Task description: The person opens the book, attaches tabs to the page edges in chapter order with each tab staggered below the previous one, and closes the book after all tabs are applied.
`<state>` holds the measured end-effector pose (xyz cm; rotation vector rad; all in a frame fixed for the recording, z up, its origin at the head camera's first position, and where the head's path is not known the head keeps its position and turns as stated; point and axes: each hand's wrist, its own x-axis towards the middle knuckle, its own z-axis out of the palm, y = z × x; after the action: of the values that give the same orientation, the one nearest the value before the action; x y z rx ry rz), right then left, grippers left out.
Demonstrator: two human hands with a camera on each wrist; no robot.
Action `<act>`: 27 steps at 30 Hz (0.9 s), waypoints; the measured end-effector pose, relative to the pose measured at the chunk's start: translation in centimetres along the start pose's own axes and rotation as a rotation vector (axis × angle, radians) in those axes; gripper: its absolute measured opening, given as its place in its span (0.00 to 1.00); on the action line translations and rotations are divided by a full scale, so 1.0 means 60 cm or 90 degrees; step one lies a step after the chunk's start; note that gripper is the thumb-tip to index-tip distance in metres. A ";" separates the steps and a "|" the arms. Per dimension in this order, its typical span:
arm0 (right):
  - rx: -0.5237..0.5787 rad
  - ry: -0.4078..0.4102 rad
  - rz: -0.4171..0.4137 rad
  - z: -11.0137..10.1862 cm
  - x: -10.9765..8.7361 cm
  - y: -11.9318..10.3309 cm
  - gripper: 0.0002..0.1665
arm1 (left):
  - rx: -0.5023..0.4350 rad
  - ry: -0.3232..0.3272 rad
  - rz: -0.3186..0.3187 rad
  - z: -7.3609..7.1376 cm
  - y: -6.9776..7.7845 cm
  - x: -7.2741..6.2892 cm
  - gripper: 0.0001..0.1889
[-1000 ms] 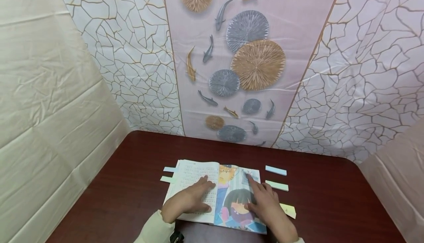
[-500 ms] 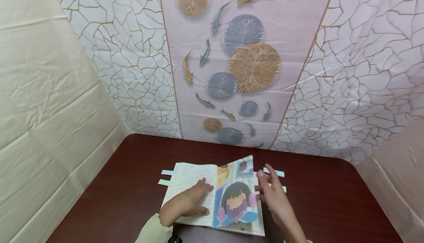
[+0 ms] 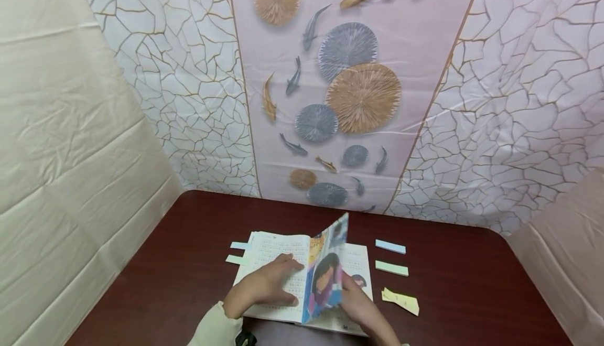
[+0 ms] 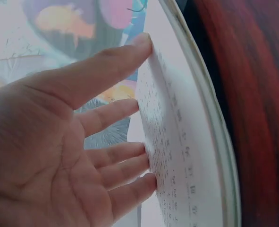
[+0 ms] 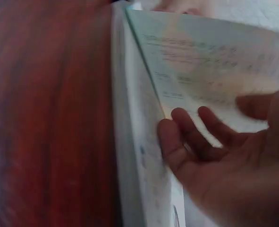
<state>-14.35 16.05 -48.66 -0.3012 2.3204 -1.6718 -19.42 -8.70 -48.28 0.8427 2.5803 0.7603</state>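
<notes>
An open book [image 3: 271, 246] lies on the dark red table, with printed text on its left page. My left hand [image 3: 266, 285] rests on that page with fingers spread, and the left wrist view shows its fingertips [image 4: 148, 182] touching the paper. One illustrated page [image 3: 325, 280] stands up from the spine, showing a cartoon figure. My right hand [image 3: 360, 304] is behind this raised page, its fingers partly hidden there. In the right wrist view, the loosely bent fingers [image 5: 170, 135] are against the printed back of the page, with the thumb apart from them.
Blue [image 3: 390, 246], green [image 3: 391, 268] and yellow sticky notes [image 3: 401, 301] lie right of the book on the table [image 3: 472, 283]. A blue tab [image 3: 239, 245] and a green tab [image 3: 236, 259] jut from the book's left edge. Patterned cloth [image 3: 316, 162] hangs behind the table.
The illustrated page has risen from flat to nearly upright, swinging leftward. My right hand lifted off the page, moved to the right, then came back left behind it. My left hand stays put.
</notes>
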 end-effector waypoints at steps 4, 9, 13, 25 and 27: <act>-0.092 -0.050 -0.049 0.017 0.008 0.001 0.26 | -0.069 0.032 0.000 -0.011 -0.018 0.006 0.26; -0.196 -0.087 -0.090 0.035 0.005 -0.005 0.23 | -0.314 0.081 -0.004 -0.033 -0.060 0.004 0.30; -0.238 -0.101 -0.107 0.041 0.007 -0.007 0.24 | -0.490 0.097 -0.054 -0.058 -0.079 -0.007 0.45; -0.298 -0.103 -0.148 0.038 0.008 -0.004 0.28 | -0.385 0.096 -0.141 -0.101 -0.087 -0.046 0.16; -0.301 -0.099 -0.149 0.039 0.007 -0.002 0.29 | -0.365 0.097 -0.156 -0.105 -0.088 -0.049 0.17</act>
<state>-13.99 13.79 -49.27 -0.7904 2.6103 -1.1107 -22.32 -16.56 -45.86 0.2964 2.3205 1.4260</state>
